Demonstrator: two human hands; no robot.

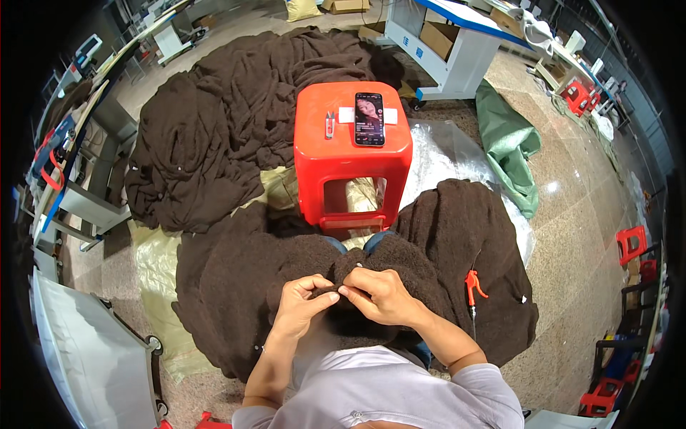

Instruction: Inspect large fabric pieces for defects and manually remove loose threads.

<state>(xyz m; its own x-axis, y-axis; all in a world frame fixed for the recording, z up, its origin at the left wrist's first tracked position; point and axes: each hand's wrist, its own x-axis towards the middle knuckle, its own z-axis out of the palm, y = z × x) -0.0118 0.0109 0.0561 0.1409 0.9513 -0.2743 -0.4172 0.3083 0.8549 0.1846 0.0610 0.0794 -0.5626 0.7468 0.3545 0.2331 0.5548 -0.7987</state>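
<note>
Dark brown fleecy fabric lies in a heap across my lap and spreads to both sides. My left hand pinches a fold of it between thumb and fingers. Just to its right, my right hand grips the same fold, the two thumbs almost meeting. A small pale spot shows on the cloth above my fingers; I cannot make out what it is. On the fabric to my right rests a red air blow gun with a thin hose.
A red plastic stool stands ahead, bearing a phone and small thread snips. Beyond it on the left is a large brown fabric pile. Green sheeting lies to the right. A white wheeled cart stands at left.
</note>
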